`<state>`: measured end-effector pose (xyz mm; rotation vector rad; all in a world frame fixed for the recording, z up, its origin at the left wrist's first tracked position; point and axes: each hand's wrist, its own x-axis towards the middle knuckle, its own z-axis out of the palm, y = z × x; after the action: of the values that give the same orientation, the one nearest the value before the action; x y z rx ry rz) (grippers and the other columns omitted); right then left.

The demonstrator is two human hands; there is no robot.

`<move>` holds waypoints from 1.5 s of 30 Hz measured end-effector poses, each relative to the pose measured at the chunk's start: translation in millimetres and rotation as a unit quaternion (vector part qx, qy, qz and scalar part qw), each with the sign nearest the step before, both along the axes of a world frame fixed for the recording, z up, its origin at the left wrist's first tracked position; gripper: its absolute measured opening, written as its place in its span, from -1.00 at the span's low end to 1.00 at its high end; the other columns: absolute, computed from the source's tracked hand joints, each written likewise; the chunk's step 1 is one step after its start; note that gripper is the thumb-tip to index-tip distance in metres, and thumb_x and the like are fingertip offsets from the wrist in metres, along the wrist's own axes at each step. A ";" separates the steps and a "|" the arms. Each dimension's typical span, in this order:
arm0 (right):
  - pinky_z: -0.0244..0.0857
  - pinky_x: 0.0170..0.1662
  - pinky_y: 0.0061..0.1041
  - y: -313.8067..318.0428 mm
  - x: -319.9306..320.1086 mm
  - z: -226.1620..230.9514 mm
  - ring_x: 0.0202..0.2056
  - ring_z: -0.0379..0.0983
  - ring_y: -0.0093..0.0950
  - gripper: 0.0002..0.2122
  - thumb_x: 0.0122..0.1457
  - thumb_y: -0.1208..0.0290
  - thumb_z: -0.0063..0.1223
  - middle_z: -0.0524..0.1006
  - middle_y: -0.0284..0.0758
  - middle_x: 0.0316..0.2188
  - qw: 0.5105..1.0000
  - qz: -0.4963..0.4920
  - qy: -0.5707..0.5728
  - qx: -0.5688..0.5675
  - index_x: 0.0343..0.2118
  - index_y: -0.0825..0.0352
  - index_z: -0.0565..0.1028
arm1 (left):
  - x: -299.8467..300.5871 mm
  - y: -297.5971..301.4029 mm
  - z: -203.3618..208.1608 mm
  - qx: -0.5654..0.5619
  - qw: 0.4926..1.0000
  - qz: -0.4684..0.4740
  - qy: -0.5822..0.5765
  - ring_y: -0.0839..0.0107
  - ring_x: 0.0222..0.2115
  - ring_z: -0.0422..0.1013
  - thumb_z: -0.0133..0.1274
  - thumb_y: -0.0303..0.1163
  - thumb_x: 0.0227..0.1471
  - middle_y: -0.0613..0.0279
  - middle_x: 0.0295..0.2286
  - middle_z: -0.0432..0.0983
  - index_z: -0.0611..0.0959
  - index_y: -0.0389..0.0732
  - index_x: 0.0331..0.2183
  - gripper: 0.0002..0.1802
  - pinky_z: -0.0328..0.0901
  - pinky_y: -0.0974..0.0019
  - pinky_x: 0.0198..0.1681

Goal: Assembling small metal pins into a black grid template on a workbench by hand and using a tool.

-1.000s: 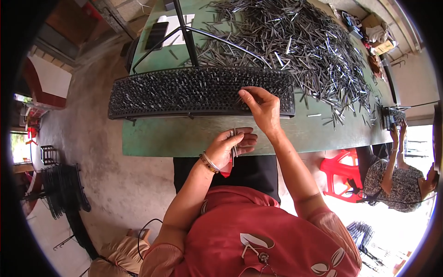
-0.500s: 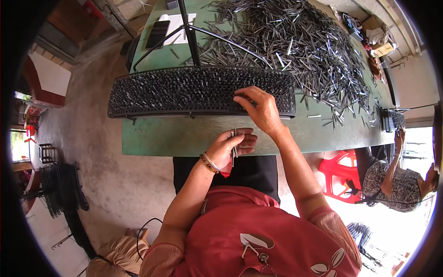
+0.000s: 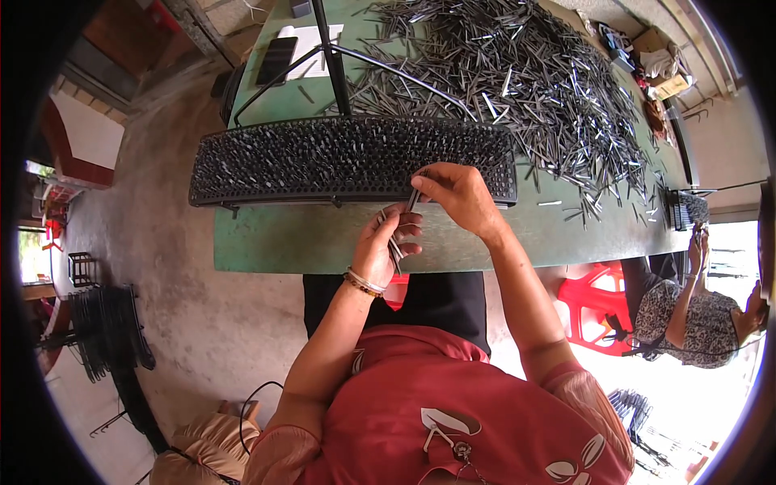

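My left hand is closed on a few thin dark strips, held over the table's near edge. My right hand pinches a single thin strip between thumb and fingertips, just in front of a long black perforated rack. Many small strips stand in the rack's holes, packed densely over most of it. More bare holes show toward its right end and lower edge. The far ends of my right fingers are partly hidden behind the hand.
A large pile of loose strips spreads over the green table behind the rack. A black metal frame rises behind the rack. A phone lies on papers at far left. At right, another person sits near a red stool.
My right hand has drawn back slightly from the rack and now pinches a strip. My left hand has moved up and left toward it, with its strips tilted.
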<state>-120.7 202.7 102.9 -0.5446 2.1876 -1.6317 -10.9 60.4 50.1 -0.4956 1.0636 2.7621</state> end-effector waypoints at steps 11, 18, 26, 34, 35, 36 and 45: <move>0.33 -0.42 -0.65 10.2 5.7 -3.8 -0.48 0.44 -0.68 -0.80 0.08 0.44 0.18 0.57 -0.34 -0.55 0.996 0.042 -0.075 -0.013 -0.32 0.50 0.56 | -1.1 13.7 3.3 -0.160 0.987 -0.016 0.021 0.63 -0.63 0.33 -0.13 -0.32 0.22 0.21 -0.38 0.47 0.46 -0.28 -0.21 -0.77 0.21 0.59 -0.76; 0.33 -0.41 -0.65 7.9 12.6 -10.4 -0.47 0.42 -0.69 -0.76 0.09 0.45 0.18 0.56 -0.35 -0.54 0.998 0.014 -0.060 -0.033 -0.25 0.52 0.54 | -2.0 18.9 6.6 -0.157 0.987 0.035 0.015 0.62 -0.65 0.34 -0.12 -0.34 0.21 0.18 -0.36 0.49 0.44 -0.29 -0.22 -0.79 0.20 0.59 -0.77; 0.39 -0.33 -0.64 6.2 18.2 -13.3 -0.43 0.49 -0.63 -0.73 0.11 0.52 0.14 0.58 -0.29 -0.46 0.994 0.023 -0.075 -0.079 -0.14 0.52 0.49 | 0.8 18.3 9.9 -0.111 0.992 0.057 -0.002 0.61 -0.66 0.34 -0.12 -0.35 0.20 0.19 -0.35 0.51 0.43 -0.27 -0.23 -0.81 0.17 0.59 -0.78; 0.41 -0.28 -0.64 1.3 30.4 -11.3 -0.36 0.53 -0.59 -0.72 0.09 0.54 0.14 0.59 -0.25 -0.39 0.995 -0.011 -0.066 -0.072 -0.13 0.52 0.48 | 3.7 17.0 8.4 -0.100 0.992 0.076 -0.011 0.61 -0.69 0.32 -0.11 -0.35 0.19 0.18 -0.34 0.52 0.43 -0.25 -0.26 -0.84 0.13 0.59 -0.79; 0.41 -0.27 -0.64 0.7 31.3 -10.7 -0.35 0.53 -0.58 -0.72 0.09 0.54 0.14 0.59 -0.24 -0.39 0.996 -0.016 -0.060 -0.061 -0.13 0.51 0.48 | 3.5 16.5 8.8 -0.106 0.991 0.080 -0.015 0.61 -0.69 0.32 -0.11 -0.36 0.19 0.17 -0.34 0.52 0.42 -0.25 -0.26 -0.84 0.13 0.58 -0.80; 0.41 -0.27 -0.64 0.4 31.8 -10.4 -0.35 0.53 -0.58 -0.72 0.09 0.54 0.14 0.59 -0.24 -0.39 0.996 -0.016 -0.060 -0.061 -0.13 0.51 0.48 | 3.5 16.0 7.3 -0.106 0.991 0.081 -0.014 0.61 -0.69 0.32 -0.11 -0.36 0.19 0.17 -0.34 0.52 0.42 -0.25 -0.26 -0.84 0.13 0.58 -0.80; 0.39 -0.28 -0.59 -2.4 28.1 -9.3 -0.36 0.50 -0.61 -0.75 0.07 0.47 0.17 0.60 -0.25 -0.40 1.000 -0.011 0.006 0.016 -0.20 0.48 0.53 | 5.9 12.1 1.1 -0.129 0.990 0.054 -0.009 0.68 -0.73 0.25 -0.11 -0.37 0.19 0.22 -0.36 0.52 0.43 -0.22 -0.26 -0.86 0.08 0.60 -0.80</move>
<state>-92.6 200.4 93.6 -0.5246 2.2318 -1.6068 -4.9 72.4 51.2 -0.6261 1.4412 2.7153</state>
